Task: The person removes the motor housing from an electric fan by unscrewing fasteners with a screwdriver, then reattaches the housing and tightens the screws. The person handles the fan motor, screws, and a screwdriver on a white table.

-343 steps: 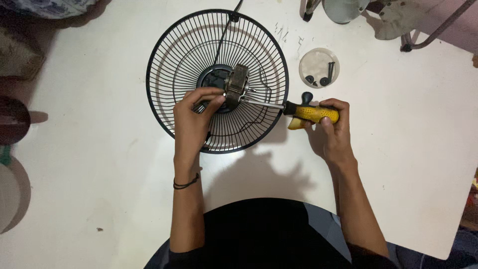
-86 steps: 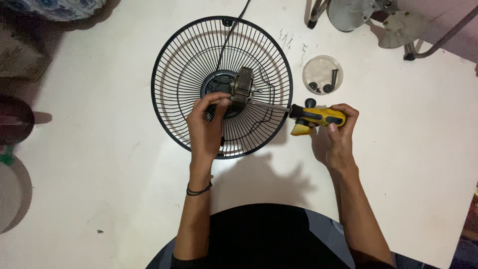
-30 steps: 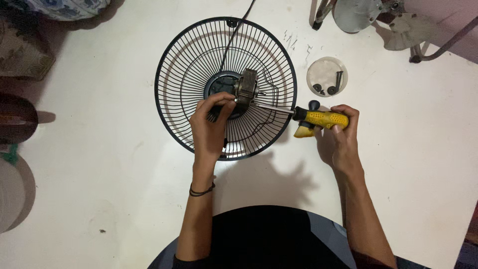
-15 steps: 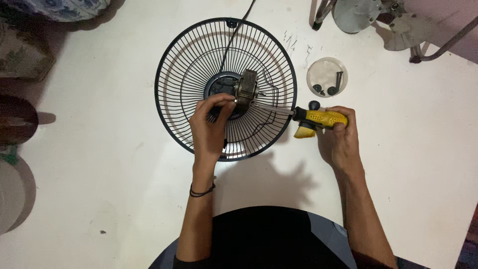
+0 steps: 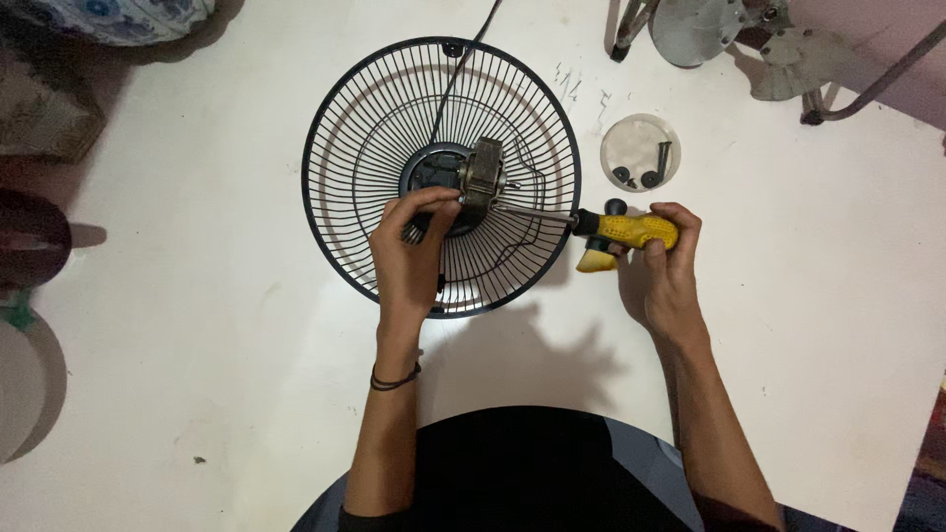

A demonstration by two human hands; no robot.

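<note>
**Both hands at a fan motor inside a wire guard**

At the far left edge of the white surface (image 5: 197,325) sit a dark round object (image 5: 30,236) and, below it, part of a pale round lid-like shape (image 5: 25,394), both cut off by the frame. A patterned blue and white cloth (image 5: 128,15) shows at the top left corner.

In the middle lies a black wire fan guard (image 5: 340,148), round and flat on the surface, with a black cable (image 5: 463,54) running up from its hub. The small metal fan motor (image 5: 483,177) stands at the hub. The left hand (image 5: 409,261) rests over the guard's lower centre, its fingers curled and pinching at the motor's base; a dark band circles the wrist.

A metal shaft runs from the motor to the yellow-handled screwdriver (image 5: 636,232), which lies level across the guard's right rim. The right hand (image 5: 670,276) is closed around that handle, just outside the guard.

Above that hand sits a small round pale dish (image 5: 616,153) holding a few dark screws (image 5: 650,172). At the top right stand grey metal parts (image 5: 695,30) and a stand's legs; no labels can be made out on anything.
</note>
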